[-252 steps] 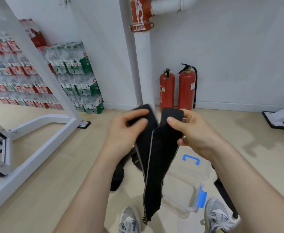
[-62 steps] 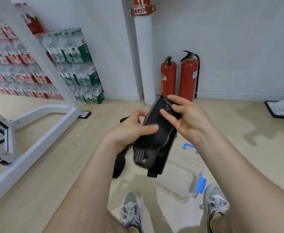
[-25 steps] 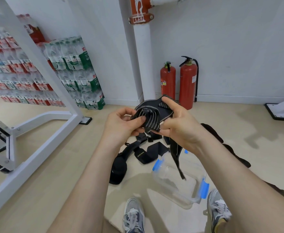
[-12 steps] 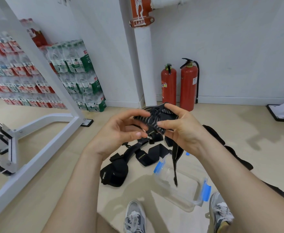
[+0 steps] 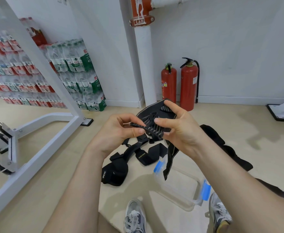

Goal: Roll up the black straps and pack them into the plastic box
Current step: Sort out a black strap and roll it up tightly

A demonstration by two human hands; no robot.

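From the head camera, the person stands over the floor with both hands raised at chest height and a half-rolled black strap [image 5: 152, 121] between them. The left hand [image 5: 121, 132] pinches a thin striped end of it between thumb and fingers; the right hand [image 5: 176, 130] is closed around the rolled bulk, thumb pressed on top. A loose tail [image 5: 170, 158] hangs from the right hand, its tip dangling just over the near rim of the clear plastic box [image 5: 179, 187] with blue latches, which sits on the floor by the person's shoes and looks empty. More black straps [image 5: 132, 158] lie unrolled on the floor just beyond the box. The risk I see is the roll springing open: the left-hand pinch is slight, and if it slips the coil would likely loosen, or the hanging tail could snag on the box rim.
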